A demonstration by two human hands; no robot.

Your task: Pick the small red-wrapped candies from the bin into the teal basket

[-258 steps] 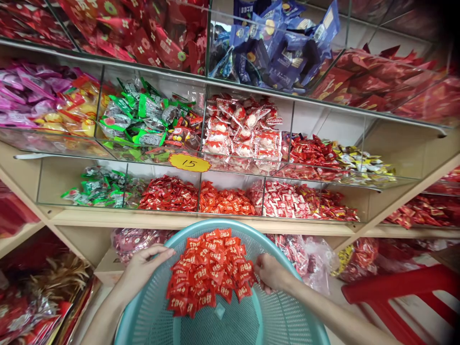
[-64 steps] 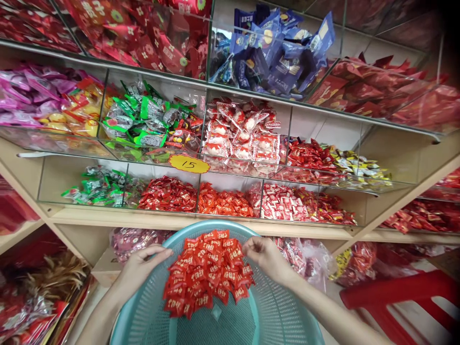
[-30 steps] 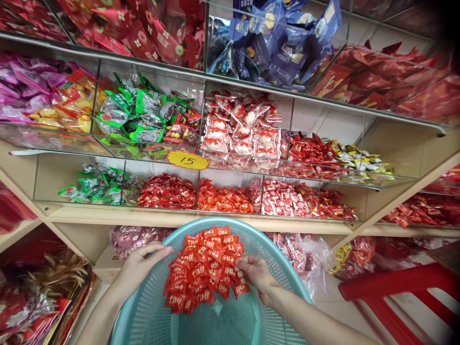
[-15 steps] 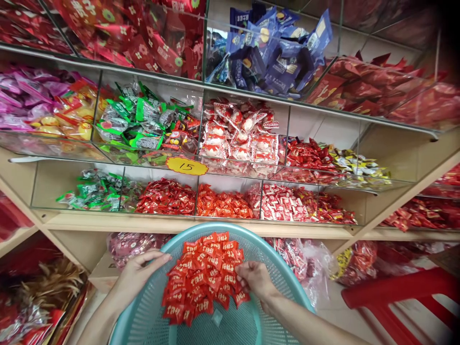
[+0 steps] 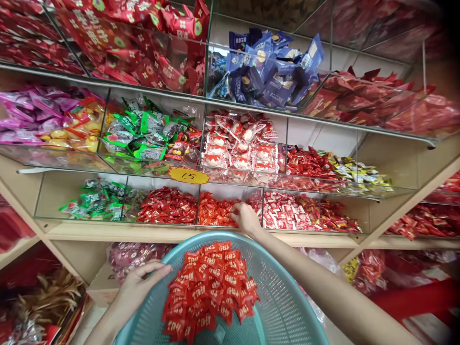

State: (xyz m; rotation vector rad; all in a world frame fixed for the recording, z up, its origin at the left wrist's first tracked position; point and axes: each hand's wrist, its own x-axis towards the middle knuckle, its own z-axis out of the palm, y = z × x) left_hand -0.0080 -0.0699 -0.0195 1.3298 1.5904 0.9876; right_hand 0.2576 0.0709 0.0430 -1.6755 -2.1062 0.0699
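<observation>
A teal plastic basket (image 5: 298, 306) holds a pile of red candy packets (image 5: 212, 287) with gold lettering. My left hand (image 5: 142, 285) is closed on the basket's left rim, thumb stretched along the inner side. Beyond the basket, my right hand (image 5: 246, 218) reaches into the bottom shelf row, at the right part of a bin of orange-red candies (image 5: 215, 209). Its fingers are bent down at those candies, and whether a piece lies between them is too small to tell.
Glass-fronted bins of wrapped sweets fill the shelves, with green packets (image 5: 143, 132) and blue packets (image 5: 273, 72) above. A yellow price tag (image 5: 189, 175) reads 15. The wooden shelf edge (image 5: 143, 233) runs behind the basket. A red stool (image 5: 417, 299) stands at the lower right.
My right hand has moved from the pile in the basket up and forward to the orange-red candy bin. My left hand stays on the rim. The view has shifted slightly.
</observation>
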